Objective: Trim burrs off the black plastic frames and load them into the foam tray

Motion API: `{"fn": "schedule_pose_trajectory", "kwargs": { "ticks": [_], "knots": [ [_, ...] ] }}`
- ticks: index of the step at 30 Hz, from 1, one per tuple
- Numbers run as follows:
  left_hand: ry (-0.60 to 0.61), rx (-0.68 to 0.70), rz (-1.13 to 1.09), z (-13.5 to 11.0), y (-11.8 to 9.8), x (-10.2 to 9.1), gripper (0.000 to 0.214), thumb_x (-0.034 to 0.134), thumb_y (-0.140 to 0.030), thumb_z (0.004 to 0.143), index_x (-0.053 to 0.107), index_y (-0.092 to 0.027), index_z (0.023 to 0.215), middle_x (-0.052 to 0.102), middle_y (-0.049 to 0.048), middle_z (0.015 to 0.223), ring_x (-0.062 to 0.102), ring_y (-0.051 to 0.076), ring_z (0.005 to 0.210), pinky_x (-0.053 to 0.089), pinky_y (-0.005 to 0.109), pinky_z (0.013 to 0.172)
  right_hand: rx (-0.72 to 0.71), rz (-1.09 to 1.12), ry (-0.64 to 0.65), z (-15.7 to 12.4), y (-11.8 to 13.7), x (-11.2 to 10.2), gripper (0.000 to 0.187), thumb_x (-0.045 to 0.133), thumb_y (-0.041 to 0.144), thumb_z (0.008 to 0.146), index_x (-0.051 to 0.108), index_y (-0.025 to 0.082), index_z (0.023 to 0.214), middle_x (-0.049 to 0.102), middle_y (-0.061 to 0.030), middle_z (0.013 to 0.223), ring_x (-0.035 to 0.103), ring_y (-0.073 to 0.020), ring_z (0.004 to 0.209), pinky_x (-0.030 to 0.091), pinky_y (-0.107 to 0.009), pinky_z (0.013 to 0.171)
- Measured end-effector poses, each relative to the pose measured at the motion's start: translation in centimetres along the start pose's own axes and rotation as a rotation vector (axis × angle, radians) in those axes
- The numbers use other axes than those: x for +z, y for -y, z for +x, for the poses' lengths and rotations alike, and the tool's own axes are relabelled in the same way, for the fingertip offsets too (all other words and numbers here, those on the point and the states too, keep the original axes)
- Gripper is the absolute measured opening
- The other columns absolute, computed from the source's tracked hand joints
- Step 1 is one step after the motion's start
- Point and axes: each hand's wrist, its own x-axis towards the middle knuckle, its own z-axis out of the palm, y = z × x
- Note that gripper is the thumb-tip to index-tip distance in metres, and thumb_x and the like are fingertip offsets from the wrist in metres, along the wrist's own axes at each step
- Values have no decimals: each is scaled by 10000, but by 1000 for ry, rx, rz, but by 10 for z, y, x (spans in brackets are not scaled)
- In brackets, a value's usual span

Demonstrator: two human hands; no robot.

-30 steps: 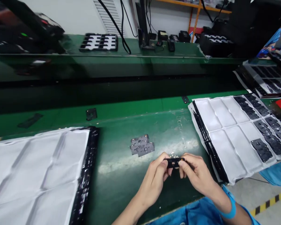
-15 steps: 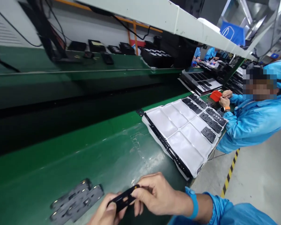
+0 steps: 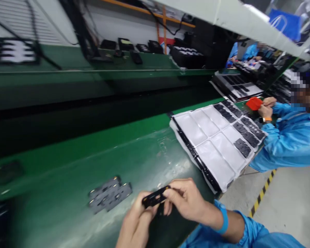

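Observation:
Between my two hands is a small black plastic part (image 3: 155,197), oblong, with holes and a few gold-coloured spots. My left hand (image 3: 138,217) is closed on its left end. The fingers and thumb of my right hand (image 3: 184,198) pinch its right end. Left of my hands, several similar dark grey parts (image 3: 110,193) with gold-coloured spots lie together on the green work surface (image 3: 67,213). To the right is a white compartmented tray (image 3: 209,119), where rows of dark parts (image 3: 244,132) fill the far-right sections.
A co-worker in blue (image 3: 297,134) stands at the right, hands at a red box (image 3: 254,103). Behind the tray lies another stack of trays (image 3: 237,86). A white beam (image 3: 235,20) crosses overhead. Black items (image 3: 126,44) line the back shelf. A blurred dark part (image 3: 9,170) lies far left.
The view has swung left, so the scene sits further right, and more of the bench's left side shows. Both hands still hold the black plastic part, now higher in the picture.

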Motion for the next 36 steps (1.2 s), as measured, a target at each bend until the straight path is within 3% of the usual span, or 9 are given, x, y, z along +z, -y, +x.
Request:
{"fn": "schedule_pose_trajectory", "kwargs": {
  "ticks": [4, 7, 11, 15, 18, 21, 28, 32, 36],
  "knots": [
    [129, 14, 38, 0, -2, -3, 206, 527, -370, 964, 578, -220, 833, 577, -25, 690, 536, 152, 612, 462, 227, 608, 57, -16, -90, -2, 7, -12, 496, 596, 604, 999, 591, 199, 713, 679, -7, 550, 662, -144, 490, 550, -233, 526],
    [160, 41, 181, 0, -3, -11, 235, 512, -335, 996, 701, -224, 913, 715, 23, 771, 654, 183, 696, 518, 255, 684, 73, -15, -75, -1, 9, -19, 453, 610, 570, 1004, 600, 203, 739, 707, -12, 570, 679, -155, 495, 570, -250, 537],
    [121, 80, 277, 0, -8, -25, 284, 520, -348, 1011, 787, -275, 1075, 822, 61, 978, 756, 250, 931, 576, 345, 917, 78, -14, -76, -1, 10, -18, 438, 619, 564, 1003, 613, 204, 754, 701, -7, 553, 670, -158, 480, 567, -257, 528],
    [23, 102, 209, 1, -16, -29, 375, 595, -371, 979, 711, -257, 1317, 725, 104, 1346, 735, 247, 1062, 575, 371, 986, 64, -48, -40, -3, 11, -15, 427, 601, 537, 1025, 635, 192, 777, 686, -5, 548, 659, -154, 486, 551, -255, 538],
    [6, 42, 65, 4, -21, -22, 301, 561, -382, 1003, 725, -196, 1173, 781, 64, 948, 722, 192, 791, 591, 298, 780, 50, -54, 15, -2, 12, -13, 391, 592, 517, 1035, 670, 177, 857, 666, 1, 575, 636, -145, 499, 530, -250, 535],
    [16, -14, -54, 5, -22, -16, 293, 530, -397, 1017, 677, -185, 878, 659, -10, 614, 633, 151, 576, 521, 237, 613, 27, -44, 8, -2, 10, -11, 344, 598, 494, 1035, 687, 164, 1065, 639, 16, 631, 614, -135, 525, 514, -246, 545],
    [24, -25, -5, -1, -19, -18, 438, 520, -528, 1006, 680, -199, 767, 684, 7, 613, 593, 148, 525, 474, 225, 524, -44, -47, -56, -3, 9, 2, 333, 576, 432, 1032, 711, 149, 1146, 570, 49, 569, 558, -109, 463, 458, -213, 494],
    [35, -29, -33, -3, -22, -21, 397, 566, -559, 980, 691, -209, 841, 716, 14, 680, 626, 162, 560, 502, 234, 534, -115, -53, -74, 0, 10, 6, 353, 571, 374, 1027, 697, 171, 1286, 577, 52, 591, 575, -110, 479, 475, -214, 506],
    [50, -47, -115, -8, -25, -17, 361, 550, -532, 1007, 673, -203, 922, 723, 12, 699, 643, 154, 559, 505, 229, 533, -156, -37, -117, -2, 15, 7, 312, 571, 381, 1030, 726, 174, 1204, 631, 11, 704, 610, -113, 520, 496, -219, 512]
  ]
}}
